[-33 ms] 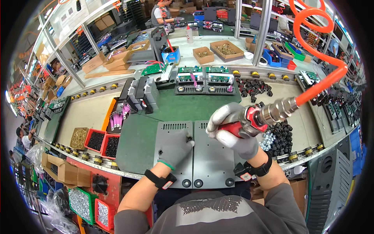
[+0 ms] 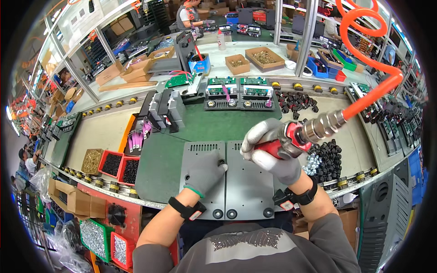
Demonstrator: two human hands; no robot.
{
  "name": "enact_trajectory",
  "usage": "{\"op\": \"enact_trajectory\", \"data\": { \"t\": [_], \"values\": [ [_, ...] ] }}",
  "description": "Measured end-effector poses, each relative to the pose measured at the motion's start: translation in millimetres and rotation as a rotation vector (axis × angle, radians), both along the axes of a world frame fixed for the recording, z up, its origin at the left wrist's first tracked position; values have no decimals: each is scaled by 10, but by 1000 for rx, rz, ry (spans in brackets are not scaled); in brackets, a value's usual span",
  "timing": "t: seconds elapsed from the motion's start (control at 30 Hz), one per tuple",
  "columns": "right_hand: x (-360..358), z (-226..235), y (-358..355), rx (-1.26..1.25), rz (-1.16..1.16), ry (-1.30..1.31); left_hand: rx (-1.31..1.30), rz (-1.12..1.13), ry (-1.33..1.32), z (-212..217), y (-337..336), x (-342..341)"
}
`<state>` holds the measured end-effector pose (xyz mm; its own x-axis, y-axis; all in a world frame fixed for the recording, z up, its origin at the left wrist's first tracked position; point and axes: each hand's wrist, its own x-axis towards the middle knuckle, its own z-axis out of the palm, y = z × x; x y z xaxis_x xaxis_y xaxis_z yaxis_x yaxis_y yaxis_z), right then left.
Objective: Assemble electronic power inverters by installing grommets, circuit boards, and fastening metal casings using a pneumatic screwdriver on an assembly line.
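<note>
Two grey metal panels point(image 2: 248, 182) lie side by side in front of me, with vent slots at their far ends and round black rubber feet point(image 2: 232, 213) along the near ends. My left hand point(image 2: 205, 172), in a grey glove, rests on the left panel. Its thumb and fingers close on a black rubber foot point(image 2: 221, 162) at that panel's inner edge, partly hidden. Above the right panel, my gloved right hand point(image 2: 268, 148) grips a red air screwdriver point(image 2: 277, 148). A metal coupling joins the tool to an orange coiled hose point(image 2: 378, 98); the tool's tip is hidden.
Black feet point(image 2: 330, 159) and silver nuts point(image 2: 312, 164) are heaped to the right. Red bins of black screws point(image 2: 111, 164) stand left, near finned heatsinks point(image 2: 175, 109). Green circuit boards point(image 2: 254, 82) sit on panels beyond the green mat point(image 2: 209, 120). Another person point(image 2: 189, 18) works at the back.
The back end of the air screwdriver and its hose have shifted slightly left. My left hand and the panels look unchanged.
</note>
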<state>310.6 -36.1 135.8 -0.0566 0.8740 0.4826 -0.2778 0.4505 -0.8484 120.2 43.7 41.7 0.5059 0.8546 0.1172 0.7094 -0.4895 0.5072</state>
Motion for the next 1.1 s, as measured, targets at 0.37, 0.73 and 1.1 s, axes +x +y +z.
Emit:
{"op": "enact_trajectory", "data": {
  "t": [0.37,0.73,1.1],
  "values": [
    [-90,-283,610,-95,-107,84,-88,-143,86,46,379,301],
    [-197,-613,1057,-202,-183,-74,-201,-168,48,-241,527,234],
    [-157,-733,1192,-264,-117,-89,-245,-152,18,-220,574,261]
  ]
}}
